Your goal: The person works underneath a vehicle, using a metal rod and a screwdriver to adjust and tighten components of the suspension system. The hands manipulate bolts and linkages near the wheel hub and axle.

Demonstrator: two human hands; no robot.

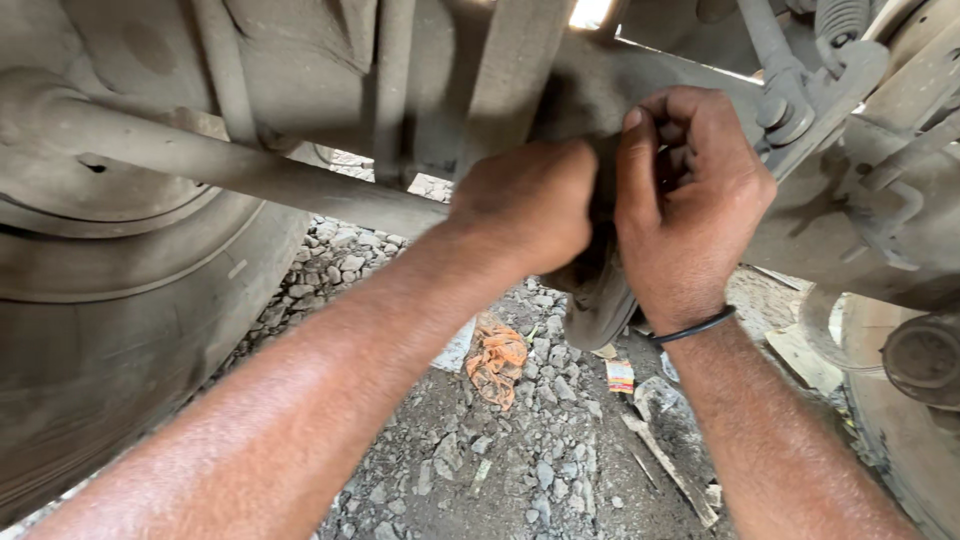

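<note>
Rubber boot, grey, dusty, sits under vehicle where long axle rod ends, between our hands. Our left hand clenched around its upper part, knuckles toward us. Our right hand grasps it from other side, thumb up, black band on wrist. Wheel at left. Orange rag on gravel ground below.

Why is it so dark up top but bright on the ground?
Head view: the vehicle's underside sits in shade, while daylight reaches the gravel ground and glares white through a gap above. The left hand and right hand look sharp; near forearms slightly soft.
</note>
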